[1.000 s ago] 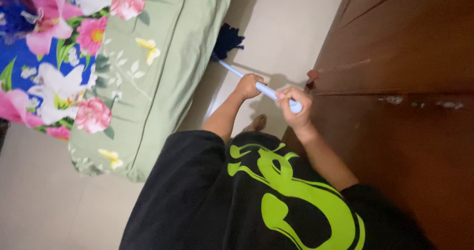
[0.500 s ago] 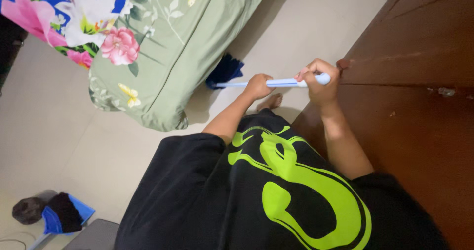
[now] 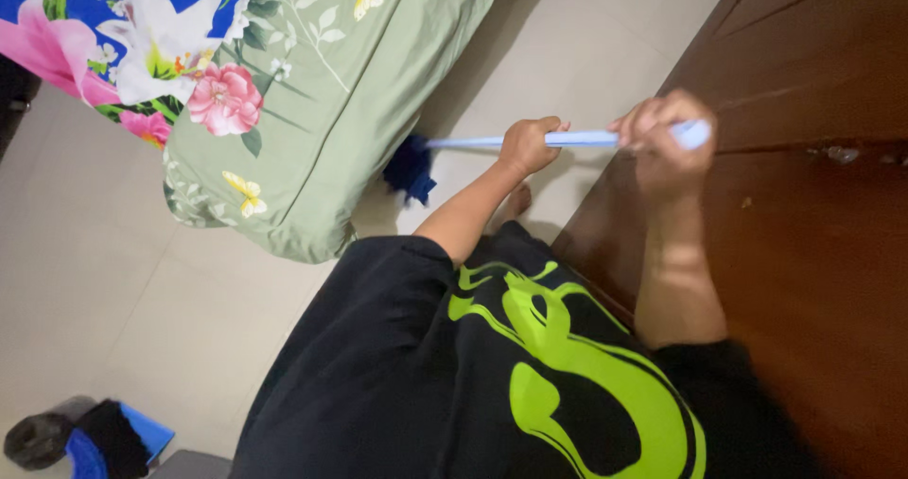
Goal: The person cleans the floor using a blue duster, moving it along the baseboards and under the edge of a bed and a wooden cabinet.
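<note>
Pale tiled floor (image 3: pixel 113 280) between a green bed (image 3: pixel 340 91) and brown wardrobe (image 3: pixel 813 214). Both hands' fingers are closed round the light-blue mop handle (image 3: pixel 577 139), left hand (image 3: pixel 530 145) mid-shaft, right hand (image 3: pixel 662 143) at the end; its dark-blue head (image 3: pixel 410 169) rests at the bed's edge. Judged light, stiff and smooth, best gripped as spaced.

Bed (image 3: pixel 312 91) left, wardrobe (image 3: pixel 813 205) right, floor (image 3: pixel 113 280) between; mop head (image 3: pixel 410 170) beside the bed's edge (dustpan (image 3: pixel 113 436) lower left).

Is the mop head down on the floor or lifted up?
Down, as far as I can tell. The dark blue mop head looks to rest on the pale floor beside the green bedspread; actual contact is hard to confirm.
</note>
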